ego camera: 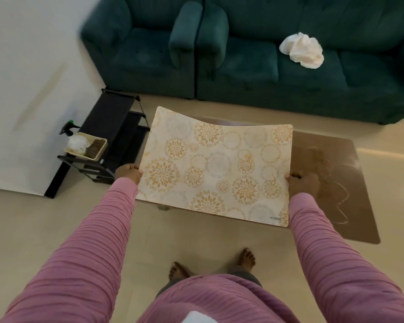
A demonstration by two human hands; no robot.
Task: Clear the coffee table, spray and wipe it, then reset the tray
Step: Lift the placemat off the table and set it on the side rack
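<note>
A cream placemat (216, 166) with gold flower circles is lifted off the brown coffee table (350, 173), its far left corner bent upward. My left hand (128, 172) grips its left edge and my right hand (301, 183) grips its right edge. The table's bare right half shows a wet, squiggly streak. A small cream tray (98, 155) holding a woven coaster and a clear item sits on the black step stool (112, 127) to the left. Behind the tray stands a spray bottle (68, 128) with a green and black head. A white cloth (302, 50) lies crumpled on the sofa seat.
A dark green sofa (254, 73) and matching armchair (140, 52) stand beyond the table. A white wall runs along the left. Pale floor tiles surround the table, and my bare feet (212, 264) stand just in front of it.
</note>
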